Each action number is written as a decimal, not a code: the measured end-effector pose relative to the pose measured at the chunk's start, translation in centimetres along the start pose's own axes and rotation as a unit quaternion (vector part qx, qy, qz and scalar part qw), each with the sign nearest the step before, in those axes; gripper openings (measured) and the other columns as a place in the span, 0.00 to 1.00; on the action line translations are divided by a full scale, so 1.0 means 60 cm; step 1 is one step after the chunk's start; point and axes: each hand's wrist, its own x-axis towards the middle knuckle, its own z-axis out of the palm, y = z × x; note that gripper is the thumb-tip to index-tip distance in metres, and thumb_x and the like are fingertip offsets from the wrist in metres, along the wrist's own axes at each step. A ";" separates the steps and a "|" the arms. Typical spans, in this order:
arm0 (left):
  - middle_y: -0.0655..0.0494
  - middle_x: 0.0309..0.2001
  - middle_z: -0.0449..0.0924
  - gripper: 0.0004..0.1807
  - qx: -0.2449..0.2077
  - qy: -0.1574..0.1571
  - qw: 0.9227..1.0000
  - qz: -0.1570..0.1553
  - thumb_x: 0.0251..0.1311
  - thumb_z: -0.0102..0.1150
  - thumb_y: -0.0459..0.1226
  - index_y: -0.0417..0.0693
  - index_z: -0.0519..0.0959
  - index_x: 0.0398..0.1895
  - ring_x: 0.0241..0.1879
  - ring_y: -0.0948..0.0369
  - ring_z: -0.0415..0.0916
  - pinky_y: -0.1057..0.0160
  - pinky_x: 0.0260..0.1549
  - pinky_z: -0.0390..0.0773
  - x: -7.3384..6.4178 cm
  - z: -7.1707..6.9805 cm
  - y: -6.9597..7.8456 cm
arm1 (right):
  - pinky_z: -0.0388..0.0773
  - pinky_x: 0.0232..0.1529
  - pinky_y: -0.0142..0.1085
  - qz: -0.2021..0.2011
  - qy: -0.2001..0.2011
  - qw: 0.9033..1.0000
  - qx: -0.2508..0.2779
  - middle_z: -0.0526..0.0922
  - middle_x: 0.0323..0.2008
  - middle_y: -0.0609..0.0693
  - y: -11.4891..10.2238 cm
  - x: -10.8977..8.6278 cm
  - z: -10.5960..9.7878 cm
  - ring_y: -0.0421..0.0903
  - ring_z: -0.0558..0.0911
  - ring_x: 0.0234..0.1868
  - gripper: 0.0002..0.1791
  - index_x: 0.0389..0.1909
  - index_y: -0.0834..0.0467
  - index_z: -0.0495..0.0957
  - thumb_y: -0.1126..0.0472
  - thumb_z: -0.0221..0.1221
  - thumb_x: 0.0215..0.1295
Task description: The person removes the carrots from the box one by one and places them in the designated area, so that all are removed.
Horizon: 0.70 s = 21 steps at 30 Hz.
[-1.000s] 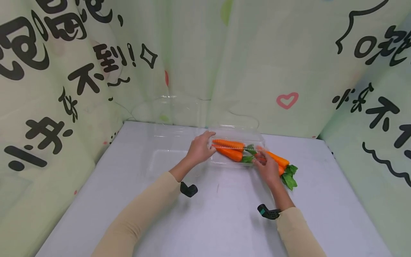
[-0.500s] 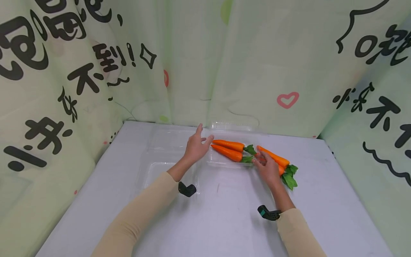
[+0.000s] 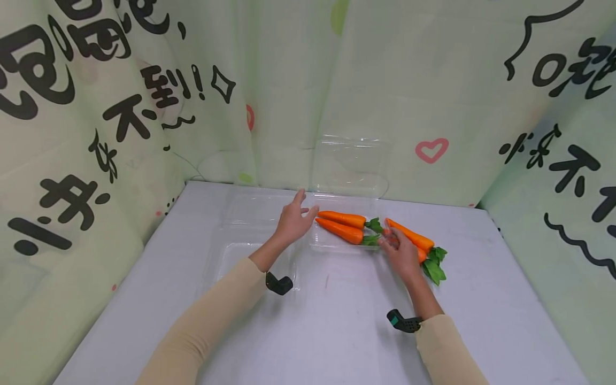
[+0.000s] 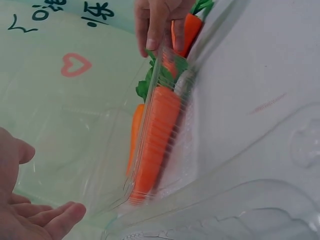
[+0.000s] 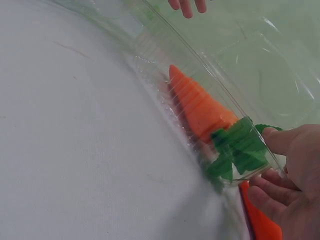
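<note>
A clear plastic clamshell box (image 3: 337,248) stands at the back of the table with two orange carrots (image 3: 340,230) lying in it, green tops to the right. Its lid (image 3: 351,166) is raised behind it against the curtain. My right hand (image 3: 400,250) grips the box's right end, thumb (image 5: 281,141) over the rim and fingers outside. At the left end, my left hand (image 3: 293,218) has its fingers spread and holds nothing; in the left wrist view its fingers (image 4: 60,220) are apart from the box. More carrots (image 3: 411,233) lie right of the box, partly behind my right hand.
Another clear plastic container (image 3: 226,262) lies opened on the white table (image 3: 327,326) to the left, partly behind my left forearm. A pale green curtain (image 3: 284,80) with black lettering encloses the back and sides.
The box's lid has swung up and back. My left hand has come off the box's left end and spread its fingers. The left container's raised part has dropped flat. My right hand stays put.
</note>
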 end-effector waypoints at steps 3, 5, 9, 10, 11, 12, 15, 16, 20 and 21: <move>0.49 0.74 0.59 0.40 0.004 -0.004 1.000 0.001 0.68 0.53 0.49 0.47 0.49 0.76 0.63 0.51 0.73 0.55 0.55 0.80 -0.001 -0.002 -0.003 | 0.73 0.64 0.52 0.000 -0.003 1.000 0.003 0.71 0.65 0.64 -0.001 -0.003 -0.001 0.60 0.73 0.64 0.36 0.73 0.60 0.55 0.52 0.55 0.70; 0.48 0.73 0.60 0.39 0.003 -0.006 1.000 0.003 0.68 0.54 0.49 0.47 0.50 0.76 0.63 0.51 0.73 0.54 0.55 0.80 -0.001 -0.005 -0.005 | 0.73 0.64 0.52 -0.004 -0.004 1.000 0.006 0.71 0.65 0.63 -0.001 -0.006 -0.002 0.60 0.73 0.64 0.35 0.73 0.60 0.56 0.52 0.55 0.70; 0.48 0.73 0.61 0.38 0.000 -0.010 1.000 0.007 0.68 0.54 0.48 0.47 0.51 0.76 0.63 0.49 0.73 0.53 0.55 0.80 0.000 -0.014 -0.009 | 0.73 0.63 0.52 -0.012 -0.005 1.000 0.006 0.72 0.64 0.63 0.000 -0.009 -0.004 0.59 0.74 0.63 0.35 0.72 0.61 0.58 0.53 0.57 0.69; 0.47 0.73 0.61 0.38 0.000 -0.010 1.000 0.007 0.68 0.54 0.47 0.47 0.52 0.75 0.63 0.49 0.73 0.53 0.55 0.80 0.000 -0.016 -0.011 | 0.73 0.63 0.52 -0.013 -0.005 1.000 0.004 0.72 0.64 0.63 0.001 -0.010 -0.005 0.59 0.74 0.63 0.35 0.71 0.61 0.59 0.53 0.57 0.69; 0.47 0.73 0.61 0.38 0.002 -0.010 1.000 0.006 0.68 0.54 0.47 0.46 0.52 0.75 0.63 0.49 0.73 0.53 0.55 0.80 -0.001 -0.018 -0.012 | 0.74 0.63 0.52 -0.014 -0.005 1.000 0.002 0.72 0.64 0.63 0.003 -0.010 -0.006 0.59 0.75 0.63 0.35 0.71 0.62 0.59 0.53 0.57 0.69; 0.47 0.73 0.61 0.38 0.004 -0.010 1.000 0.004 0.68 0.54 0.47 0.47 0.52 0.75 0.63 0.50 0.73 0.53 0.56 0.79 -0.001 -0.019 -0.013 | 0.74 0.63 0.52 -0.014 -0.007 1.000 0.000 0.72 0.64 0.63 0.004 -0.011 -0.007 0.59 0.75 0.63 0.35 0.71 0.62 0.59 0.53 0.58 0.68; 0.47 0.72 0.61 0.37 0.004 -0.011 1.000 0.000 0.68 0.53 0.46 0.46 0.53 0.75 0.63 0.50 0.73 0.54 0.56 0.79 -0.005 -0.027 -0.017 | 0.74 0.62 0.52 -0.015 -0.011 1.000 -0.006 0.72 0.64 0.63 0.007 -0.015 -0.009 0.58 0.75 0.62 0.35 0.71 0.63 0.58 0.54 0.58 0.68; 0.47 0.72 0.62 0.37 0.004 -0.010 1.000 0.000 0.68 0.54 0.46 0.46 0.53 0.75 0.63 0.50 0.73 0.54 0.56 0.79 -0.006 -0.030 -0.017 | 0.74 0.62 0.51 -0.016 -0.012 1.000 -0.008 0.72 0.64 0.63 0.007 -0.017 -0.009 0.58 0.75 0.62 0.35 0.71 0.63 0.58 0.54 0.58 0.68; 0.45 0.72 0.62 0.36 -0.002 -0.010 1.000 0.003 0.68 0.53 0.45 0.45 0.53 0.74 0.65 0.49 0.71 0.53 0.59 0.77 -0.012 -0.044 -0.022 | 0.73 0.63 0.51 -0.016 -0.014 1.000 -0.014 0.72 0.64 0.63 0.000 -0.025 -0.012 0.58 0.75 0.62 0.36 0.71 0.64 0.58 0.54 0.58 0.68; 0.45 0.72 0.62 0.36 -0.002 -0.009 1.000 0.003 0.68 0.53 0.45 0.45 0.54 0.74 0.65 0.49 0.70 0.52 0.59 0.77 -0.013 -0.047 -0.023 | 0.73 0.63 0.51 -0.016 -0.014 1.000 -0.015 0.72 0.64 0.63 -0.002 -0.026 -0.012 0.58 0.75 0.62 0.36 0.71 0.64 0.59 0.54 0.58 0.68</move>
